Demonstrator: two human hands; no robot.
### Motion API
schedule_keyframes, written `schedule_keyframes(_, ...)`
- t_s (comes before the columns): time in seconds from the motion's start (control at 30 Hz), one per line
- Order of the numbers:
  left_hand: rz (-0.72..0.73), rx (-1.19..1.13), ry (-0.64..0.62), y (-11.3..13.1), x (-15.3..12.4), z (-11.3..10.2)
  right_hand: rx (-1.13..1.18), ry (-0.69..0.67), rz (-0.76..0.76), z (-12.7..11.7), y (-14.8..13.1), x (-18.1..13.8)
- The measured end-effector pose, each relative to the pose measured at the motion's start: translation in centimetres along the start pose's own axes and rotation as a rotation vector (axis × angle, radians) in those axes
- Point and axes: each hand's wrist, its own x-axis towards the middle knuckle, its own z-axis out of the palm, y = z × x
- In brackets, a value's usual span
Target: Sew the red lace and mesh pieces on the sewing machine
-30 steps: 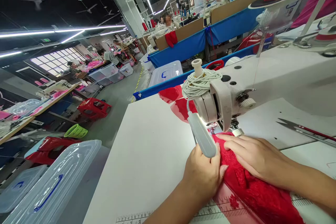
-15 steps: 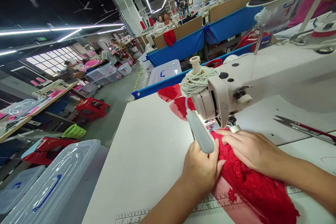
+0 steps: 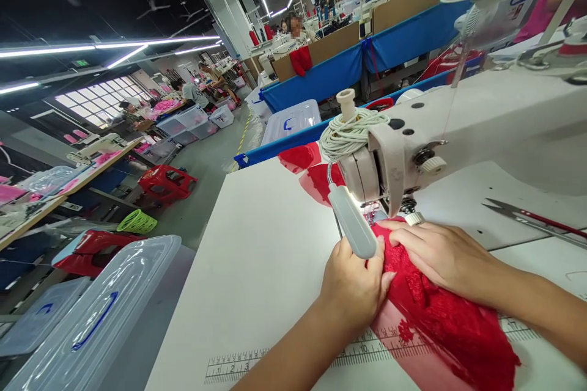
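Red lace fabric (image 3: 440, 324) lies on the white table (image 3: 257, 269) under the head of a white sewing machine (image 3: 458, 128). My left hand (image 3: 355, 284) is closed, pinching the fabric's left edge just below the machine's lamp (image 3: 352, 229). My right hand (image 3: 443, 253) lies flat on the fabric with its fingers stretched toward the presser foot (image 3: 403, 211). More red fabric (image 3: 307, 171) trails out behind the machine. The needle itself is hidden by the lamp and the machine head.
Thread snips (image 3: 532, 220) lie on the table at the right. A printed ruler (image 3: 284, 363) runs along the table's near edge. Clear plastic bins (image 3: 92, 324) stand at lower left. Other people sit at stations across the aisle.
The fabric has crept slightly toward the machine with both hands following it. The camera view shifted a little.
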Motion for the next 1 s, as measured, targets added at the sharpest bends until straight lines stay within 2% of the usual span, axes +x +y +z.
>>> schedule_keyframes(0.4, -0.026, 0.022, 0.096, 0.4, 0.6, -0.4, 0.014, -0.027, 0.045, 0.3, 0.4, -0.1)
schedule_keyframes(0.73, -0.024, 0.027, 0.02, -0.1, 0.2, -0.2, 0.026, -0.044, 0.048, -0.2, 0.2, 0.4)
schedule_keyframes(0.87, 0.095, -0.061, 0.075, -0.6, 0.6, -0.6, 0.057, -0.003, -0.011, -0.6, 0.3, 0.3)
schedule_keyframes(1.0, 0.181, -0.201, -0.012, -0.9, 0.7, -1.1, 0.119, 0.021, -0.035, -1.2, 0.1, -0.2)
